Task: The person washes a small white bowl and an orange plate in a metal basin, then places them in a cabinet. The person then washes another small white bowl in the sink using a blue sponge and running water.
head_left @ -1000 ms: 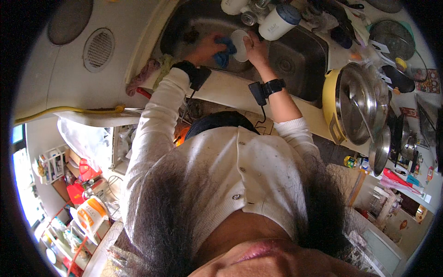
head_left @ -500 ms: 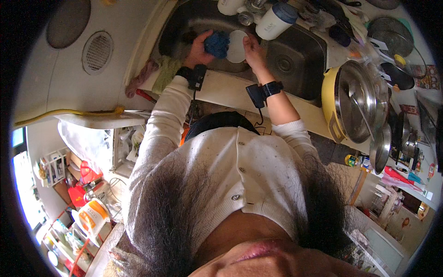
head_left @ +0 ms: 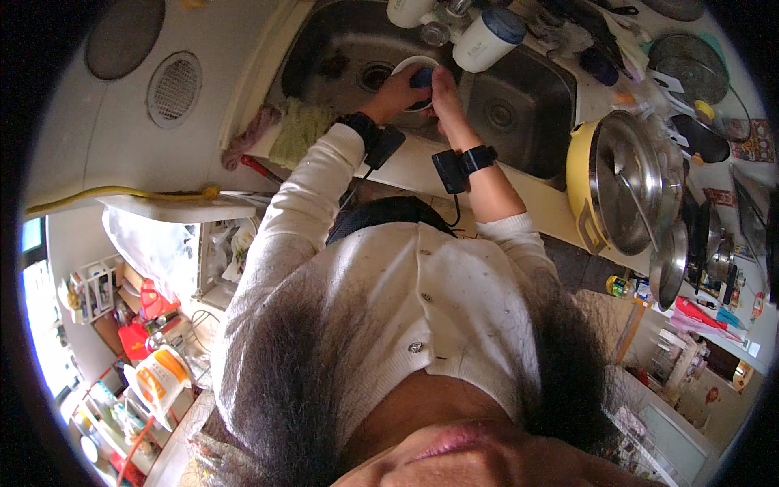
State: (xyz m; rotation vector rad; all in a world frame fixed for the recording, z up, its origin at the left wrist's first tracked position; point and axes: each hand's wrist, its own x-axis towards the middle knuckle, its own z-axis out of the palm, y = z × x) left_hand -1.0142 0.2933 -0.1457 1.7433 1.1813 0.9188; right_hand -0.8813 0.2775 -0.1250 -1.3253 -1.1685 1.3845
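You have two bare hands at work on one white bowl [head_left: 414, 61] and one blue cloth [head_left: 421, 78], all held over the left basin [head_left: 341, 40] of a sink with two basins, close to the divider. Your left hand [head_left: 393, 96] grasps the cloth, its fingers reaching into the bowl; your right hand [head_left: 445, 96] grips the bowl's right side, though its fingers underneath are hidden. You wear two black wrist devices, one on each wrist. Each basin has one drain; the left one also holds one dark clump [head_left: 333, 65], too unclear to name, while the right basin [head_left: 531, 101] shows its drain uncovered. At the far edge you have two white containers, one with a blue lid [head_left: 491, 39] and one cut off by the view, plus one clear glass jar [head_left: 436, 33] between them; you cannot see into either white container. Two cloths, one green [head_left: 300, 131] and one pinkish [head_left: 250, 138], hang at your left on the rim. On your right, one yellow pot [head_left: 581, 166] contains one long-handled metal utensil [head_left: 635, 199], leaning across its rim.
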